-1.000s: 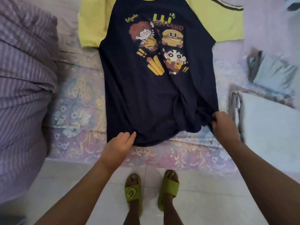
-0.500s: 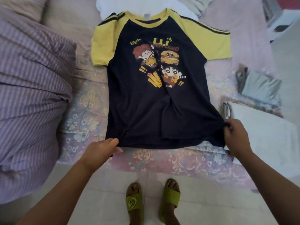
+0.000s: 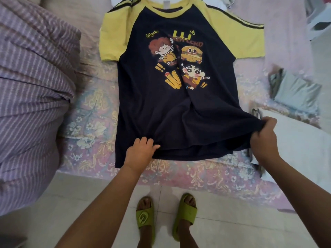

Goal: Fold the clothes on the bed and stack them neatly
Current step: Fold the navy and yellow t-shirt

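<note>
The left hand (image 3: 138,154) has been shifted inward from the hem's left corner onto the navy T-shirt (image 3: 172,119). The right corner has been lifted higher by the right hand (image 3: 263,138).

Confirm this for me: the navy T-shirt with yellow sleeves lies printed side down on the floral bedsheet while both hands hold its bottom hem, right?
Not quite. The navy T-shirt with yellow sleeves lies printed side up; the head view shows its cartoon print. Both the left hand and right hand hold its bottom hem on the floral bedsheet.
</note>
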`<act>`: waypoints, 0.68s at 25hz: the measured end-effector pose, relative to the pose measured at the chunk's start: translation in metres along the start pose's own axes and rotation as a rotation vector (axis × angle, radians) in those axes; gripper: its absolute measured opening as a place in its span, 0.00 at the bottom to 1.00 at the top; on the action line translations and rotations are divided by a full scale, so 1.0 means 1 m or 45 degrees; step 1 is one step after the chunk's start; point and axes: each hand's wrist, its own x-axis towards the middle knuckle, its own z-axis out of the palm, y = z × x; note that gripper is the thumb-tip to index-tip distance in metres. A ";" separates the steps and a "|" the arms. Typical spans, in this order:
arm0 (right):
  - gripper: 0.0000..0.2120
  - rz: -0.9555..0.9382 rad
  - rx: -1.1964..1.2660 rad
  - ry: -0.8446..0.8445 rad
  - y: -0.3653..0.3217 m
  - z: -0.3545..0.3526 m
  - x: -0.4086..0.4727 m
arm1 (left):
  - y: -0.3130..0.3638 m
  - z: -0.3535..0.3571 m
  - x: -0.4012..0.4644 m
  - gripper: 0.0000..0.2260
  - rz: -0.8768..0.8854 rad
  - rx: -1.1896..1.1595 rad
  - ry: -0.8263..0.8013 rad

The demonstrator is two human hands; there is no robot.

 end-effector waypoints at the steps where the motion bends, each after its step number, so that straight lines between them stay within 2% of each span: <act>1: 0.12 -0.045 -0.058 -0.065 0.001 -0.002 0.001 | -0.004 -0.003 0.003 0.15 -0.035 -0.092 -0.050; 4: 0.12 -0.278 -0.277 -0.246 0.002 -0.006 -0.002 | -0.029 -0.006 -0.001 0.18 -0.020 -0.312 -0.191; 7: 0.18 -0.391 -0.501 -0.121 0.009 -0.006 -0.007 | -0.049 -0.024 -0.018 0.15 -0.114 -0.334 0.068; 9: 0.19 -0.227 -0.489 0.041 0.015 -0.011 -0.006 | -0.060 -0.033 -0.028 0.11 -0.314 -0.438 0.296; 12: 0.14 0.169 -0.316 0.145 0.017 -0.017 0.000 | -0.070 -0.043 -0.033 0.10 -0.596 -0.736 0.545; 15: 0.15 0.399 -0.049 0.203 0.009 -0.014 0.000 | -0.068 -0.047 -0.032 0.13 -0.915 -1.039 0.658; 17: 0.14 0.501 0.072 0.203 0.004 -0.007 -0.001 | -0.067 -0.041 -0.033 0.14 -1.020 -1.101 0.667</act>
